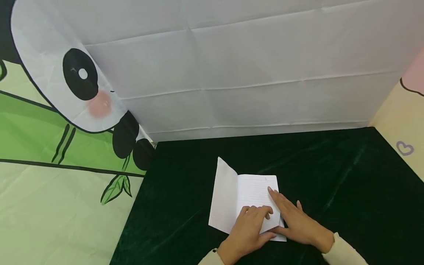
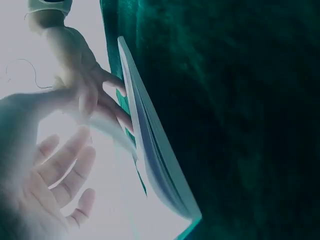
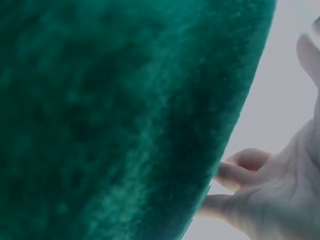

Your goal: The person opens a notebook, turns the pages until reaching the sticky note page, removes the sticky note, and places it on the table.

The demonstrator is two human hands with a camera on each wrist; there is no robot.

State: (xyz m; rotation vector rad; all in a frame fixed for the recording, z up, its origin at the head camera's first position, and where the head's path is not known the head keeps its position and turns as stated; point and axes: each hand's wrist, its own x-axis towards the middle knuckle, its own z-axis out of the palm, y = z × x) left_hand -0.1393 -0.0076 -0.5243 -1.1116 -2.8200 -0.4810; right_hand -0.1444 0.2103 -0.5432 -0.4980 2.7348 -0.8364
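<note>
Left hand (image 1: pixel 248 227) slack, grasping nothing, fingers loosely bent over the lower ruled page; right hand (image 1: pixel 301 220) nearly straight-fingered, unclenched, lying along that page's right edge, thumb at the lower corner. Notebook (image 1: pixel 245 197) open, blank white leaf left, lined leaf right, pages fanned; well apart from the back edge of the green worktop (image 1: pixel 338 165), nearer its left edge. Tiny print in the page's top right corner (too small to read).

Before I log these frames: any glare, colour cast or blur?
Head: fairly even light, notebook reasonably sharp; left wrist: teal cast, bright glare around the left hand; right wrist: same cast, cloth blurry, right hand pale and hazy.
</note>
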